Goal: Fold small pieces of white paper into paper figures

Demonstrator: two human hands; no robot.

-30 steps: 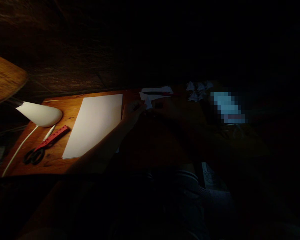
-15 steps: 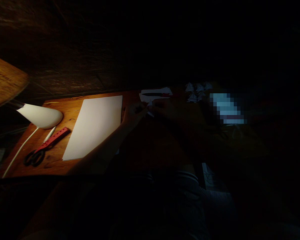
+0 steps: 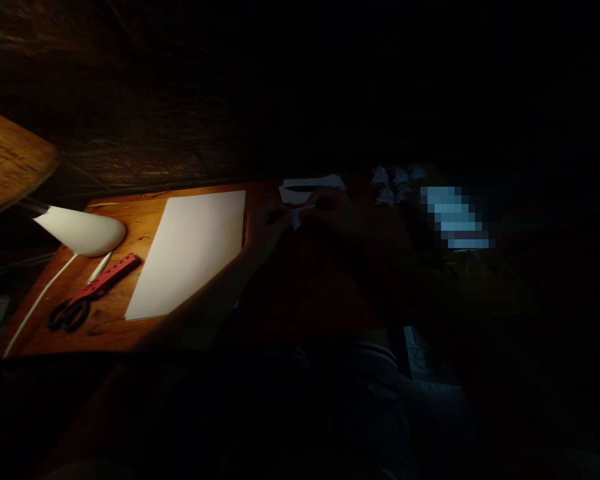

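A small folded piece of white paper (image 3: 297,218) is held between my two hands over the dark middle of the wooden table. My left hand (image 3: 267,223) pinches it from the left, my right hand (image 3: 333,208) from the right; shadow hides the exact finger positions. Just behind my hands lie some white paper pieces (image 3: 325,181) with a dark-bladed knife (image 3: 300,189) on top, its handle covered by my right hand. To the right, several small folded paper shapes (image 3: 386,195) stand grouped near the far edge.
At left, a white stack of paper sheets (image 3: 190,253) lies under lamplight. Beside it are scissors (image 3: 73,313), a red holed strip (image 3: 107,277), a white pen-like stick (image 3: 100,268) and a lamp's white base (image 3: 85,230) with a cord (image 3: 37,303). A blurred bright screen (image 3: 455,217) glows at right.
The folded paper has turned between my fingers, its narrow part now pointing down. My right hand has risen a little and now covers the knife's handle.
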